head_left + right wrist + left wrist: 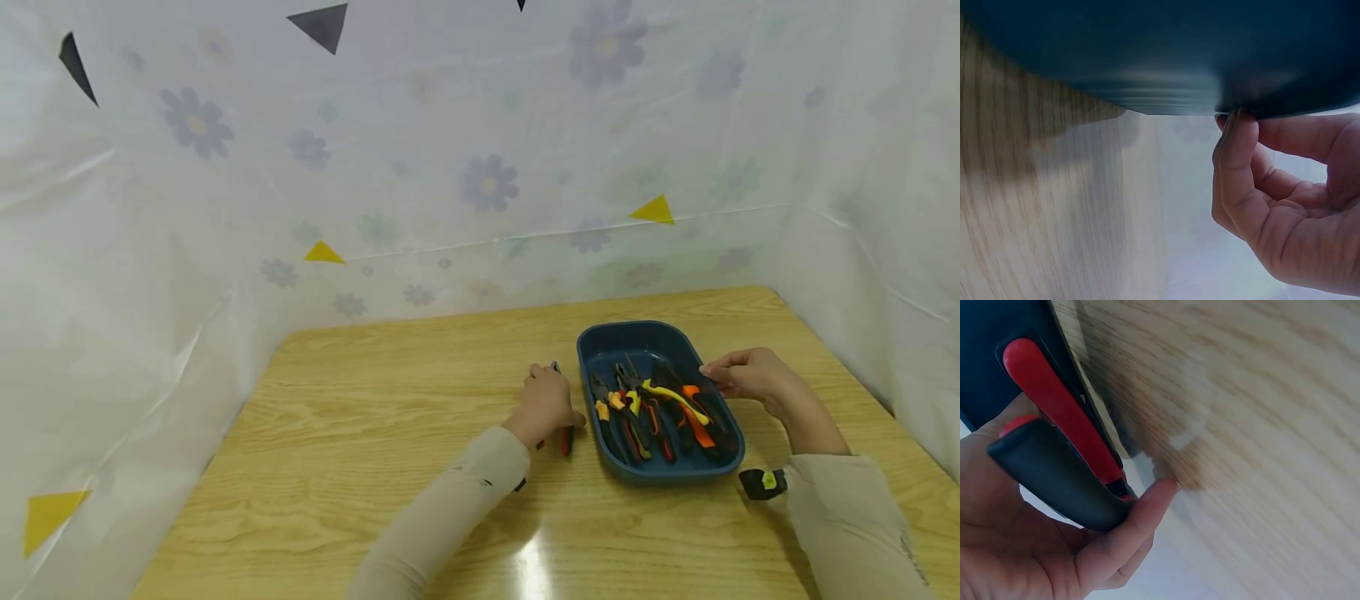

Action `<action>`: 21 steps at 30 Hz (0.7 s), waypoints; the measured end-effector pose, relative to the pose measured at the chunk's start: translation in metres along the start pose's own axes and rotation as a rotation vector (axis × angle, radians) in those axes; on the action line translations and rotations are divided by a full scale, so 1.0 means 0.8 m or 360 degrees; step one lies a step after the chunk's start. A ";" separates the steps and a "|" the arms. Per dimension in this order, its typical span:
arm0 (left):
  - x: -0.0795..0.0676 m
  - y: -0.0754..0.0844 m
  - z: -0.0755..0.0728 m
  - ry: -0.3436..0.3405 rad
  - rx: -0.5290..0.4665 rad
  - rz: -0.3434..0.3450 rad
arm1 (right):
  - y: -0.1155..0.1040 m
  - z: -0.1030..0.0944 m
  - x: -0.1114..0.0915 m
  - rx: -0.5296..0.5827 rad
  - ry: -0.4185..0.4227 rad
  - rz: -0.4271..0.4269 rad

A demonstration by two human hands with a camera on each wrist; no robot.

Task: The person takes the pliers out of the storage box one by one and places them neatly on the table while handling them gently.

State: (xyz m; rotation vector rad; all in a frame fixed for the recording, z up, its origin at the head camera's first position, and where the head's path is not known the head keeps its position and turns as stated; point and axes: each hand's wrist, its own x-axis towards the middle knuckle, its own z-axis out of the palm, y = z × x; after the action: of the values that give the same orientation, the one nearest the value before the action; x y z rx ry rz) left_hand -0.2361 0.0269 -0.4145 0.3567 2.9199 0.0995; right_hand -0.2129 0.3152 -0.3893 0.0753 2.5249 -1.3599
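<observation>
My left hand [547, 402] grips a pair of pliers with red and black handles [1063, 412], just left of a dark blue tray [656, 477]. In the left wrist view the handles spread apart above the curled fingers; the hand hides much of the pliers in the head view. At the tray's right side, my right hand [757, 377] pinches the rim between thumb and fingers, as the right wrist view shows with the tray wall [1147, 56] above the fingertips. Several pliers [637, 417] with orange, yellow, red and black handles lie in the tray.
A wooden table [360, 433] carries the tray on its right half. White plastic sheeting [420, 167] with flower prints stands behind the table and along both sides. A black strap piece [762, 484] with a yellow-green mark sits by the right sleeve.
</observation>
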 end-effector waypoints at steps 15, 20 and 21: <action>-0.002 0.004 0.002 -0.0029 0.0158 -0.0058 | 0.002 0.000 0.005 -0.0012 0.0011 -0.0004; 0.000 0.003 0.005 -0.0041 0.0196 -0.0041 | 0.001 0.001 0.003 -0.0013 0.0012 -0.0002; 0.001 0.002 0.006 -0.0034 0.0189 -0.0032 | 0.001 0.001 0.002 -0.0016 0.0014 -0.0001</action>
State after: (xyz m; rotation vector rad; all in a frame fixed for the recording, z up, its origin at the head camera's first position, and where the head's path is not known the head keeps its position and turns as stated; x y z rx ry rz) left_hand -0.2351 0.0290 -0.4188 0.3445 2.9150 -0.0801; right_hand -0.2145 0.3149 -0.3909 0.0784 2.5392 -1.3497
